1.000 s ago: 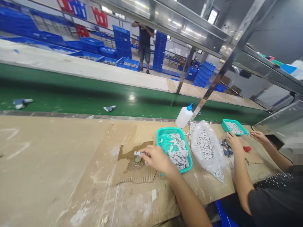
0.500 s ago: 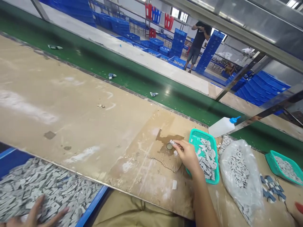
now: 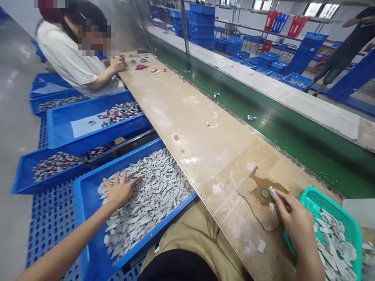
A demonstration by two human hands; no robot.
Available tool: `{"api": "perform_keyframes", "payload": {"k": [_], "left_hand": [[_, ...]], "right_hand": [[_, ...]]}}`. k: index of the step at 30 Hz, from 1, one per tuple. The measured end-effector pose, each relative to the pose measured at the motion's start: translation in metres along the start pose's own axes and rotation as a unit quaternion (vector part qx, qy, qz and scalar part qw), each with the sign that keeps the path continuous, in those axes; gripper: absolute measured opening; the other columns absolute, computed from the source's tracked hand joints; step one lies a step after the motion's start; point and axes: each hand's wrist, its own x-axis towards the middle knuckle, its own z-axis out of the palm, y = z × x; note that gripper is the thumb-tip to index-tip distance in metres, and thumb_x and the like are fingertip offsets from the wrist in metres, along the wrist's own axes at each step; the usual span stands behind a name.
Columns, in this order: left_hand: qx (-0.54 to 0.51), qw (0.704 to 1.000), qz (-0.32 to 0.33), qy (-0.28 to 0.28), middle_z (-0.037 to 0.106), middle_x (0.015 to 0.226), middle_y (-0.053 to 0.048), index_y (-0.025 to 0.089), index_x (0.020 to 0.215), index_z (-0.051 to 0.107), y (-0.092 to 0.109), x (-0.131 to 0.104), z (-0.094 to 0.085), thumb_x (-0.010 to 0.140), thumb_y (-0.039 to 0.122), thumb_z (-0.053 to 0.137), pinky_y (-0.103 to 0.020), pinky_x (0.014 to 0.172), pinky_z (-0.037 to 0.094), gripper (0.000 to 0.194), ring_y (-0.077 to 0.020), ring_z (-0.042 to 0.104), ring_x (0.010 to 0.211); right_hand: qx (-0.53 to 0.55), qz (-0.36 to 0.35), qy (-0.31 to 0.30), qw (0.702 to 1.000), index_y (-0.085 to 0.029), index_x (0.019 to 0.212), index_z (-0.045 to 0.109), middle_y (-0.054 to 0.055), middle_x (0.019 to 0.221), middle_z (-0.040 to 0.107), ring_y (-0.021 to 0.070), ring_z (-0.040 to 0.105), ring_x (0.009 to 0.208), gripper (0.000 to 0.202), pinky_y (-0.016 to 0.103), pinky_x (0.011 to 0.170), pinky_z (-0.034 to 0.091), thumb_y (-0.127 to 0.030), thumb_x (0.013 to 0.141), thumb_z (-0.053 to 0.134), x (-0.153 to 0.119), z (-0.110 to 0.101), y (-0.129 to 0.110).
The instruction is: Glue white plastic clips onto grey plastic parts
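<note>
My left hand rests with fingers spread on a heap of small light-grey plastic pieces inside a blue bin. Between the thumb and fingertips of my right hand is a small light-grey piece, pinched just above the worktable. Right beside it sits a small round dish, within a dark wet stain on the table. A white lump lies under the right fingers. Partly behind my right wrist stands a green basket of similar grey pieces.
A green conveyor belt carrying several small assembled parts runs along the far edge of the worktable. At upper left a co-worker sits handling something small. More blue bins stand at left. A white bottle lies partly in view at right.
The view has swung left, bringing the co-worker and more bins into sight. My right hand still pinches the grey piece beside the dish; my left hand remains spread on the heap.
</note>
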Motion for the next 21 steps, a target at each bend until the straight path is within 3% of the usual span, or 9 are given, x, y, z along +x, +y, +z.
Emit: {"api": "perform_keyframes", "payload": {"k": [2, 4, 6, 9, 11, 16, 18, 21], "left_hand": [[0.093, 0.995, 0.032, -0.032, 0.05, 0.133, -0.026, 0.01, 0.114, 0.067, 0.009, 0.002, 0.023, 0.089, 0.037, 0.04, -0.074, 0.106, 0.005, 0.045, -0.0479, 0.024, 0.139], [0.121, 0.986, 0.076, -0.085, 0.039, 0.145, -0.027, 0.006, 0.128, 0.058, 0.032, 0.005, 0.061, 0.089, 0.036, 0.04, -0.062, 0.113, 0.016, 0.052, -0.0416, 0.024, 0.142], [0.115, 0.977, 0.116, -0.136, 0.036, 0.151, -0.021, 0.01, 0.137, 0.052, 0.058, 0.009, 0.103, 0.088, 0.043, 0.045, -0.052, 0.116, 0.022, 0.059, -0.0367, 0.024, 0.144], [0.122, 0.97, 0.127, -0.169, 0.032, 0.153, -0.022, 0.008, 0.138, 0.051, 0.084, 0.009, 0.142, 0.09, 0.046, 0.04, -0.061, 0.114, 0.022, 0.063, -0.0433, 0.015, 0.146], [0.124, 0.966, 0.137, -0.181, 0.031, 0.153, -0.023, 0.007, 0.135, 0.055, 0.083, 0.002, 0.143, 0.091, 0.046, 0.037, -0.062, 0.113, 0.02, 0.062, -0.0449, 0.016, 0.145], [0.131, 0.929, 0.27, -0.218, 0.038, 0.152, -0.017, 0.018, 0.14, 0.053, 0.051, -0.019, 0.105, 0.09, 0.05, 0.036, -0.049, 0.112, 0.032, 0.062, -0.035, 0.038, 0.138], [0.159, 0.922, 0.263, -0.236, 0.046, 0.145, -0.02, 0.016, 0.137, 0.056, 0.047, -0.013, 0.098, 0.088, 0.053, 0.035, -0.048, 0.103, 0.04, 0.064, -0.0364, 0.049, 0.128], [0.215, 0.922, 0.213, -0.24, 0.059, 0.126, -0.023, 0.013, 0.125, 0.064, 0.058, 0.005, 0.104, 0.081, 0.055, 0.035, -0.047, 0.089, 0.048, 0.067, -0.0397, 0.058, 0.113]], "right_hand": [[-0.007, 0.005, -0.001, 1.0, -0.024, 0.1, 0.076, 0.006, 0.098, 0.076, 0.0241, 0.07, 0.08, 0.058, 0.032, 0.068, 0.054, -0.072, 0.087, 0.045, -0.001, -0.001, 0.0], [-0.007, 0.005, 0.002, 1.0, -0.023, 0.1, 0.076, 0.007, 0.099, 0.075, 0.0238, 0.07, 0.081, 0.058, 0.032, 0.069, 0.054, -0.071, 0.087, 0.045, -0.003, -0.001, -0.001], [-0.004, 0.002, 0.003, 1.0, -0.022, 0.101, 0.075, 0.007, 0.1, 0.075, 0.0234, 0.07, 0.082, 0.056, 0.031, 0.07, 0.054, -0.068, 0.089, 0.046, -0.003, -0.001, -0.003], [0.004, -0.006, 0.006, 1.0, -0.02, 0.1, 0.075, 0.008, 0.095, 0.075, 0.0226, 0.07, 0.079, 0.053, 0.03, 0.07, 0.054, -0.064, 0.09, 0.048, -0.001, -0.001, -0.005], [0.016, -0.012, 0.008, 1.0, -0.019, 0.1, 0.075, 0.009, 0.093, 0.075, 0.0221, 0.069, 0.077, 0.049, 0.03, 0.069, 0.055, -0.06, 0.09, 0.049, 0.0, -0.001, -0.006], [0.055, -0.03, 0.005, 0.998, -0.017, 0.101, 0.074, 0.009, 0.088, 0.074, 0.0205, 0.069, 0.073, 0.037, 0.03, 0.067, 0.055, -0.045, 0.092, 0.053, 0.003, 0.002, -0.005], [0.071, -0.034, 0.008, 0.997, -0.016, 0.102, 0.074, 0.009, 0.089, 0.074, 0.0208, 0.069, 0.075, 0.032, 0.03, 0.067, 0.055, -0.039, 0.092, 0.054, 0.003, 0.003, -0.007], [0.084, -0.033, 0.01, 0.996, -0.017, 0.103, 0.073, 0.01, 0.095, 0.074, 0.021, 0.07, 0.081, 0.026, 0.031, 0.071, 0.054, -0.031, 0.093, 0.054, 0.004, 0.004, -0.01]]}}
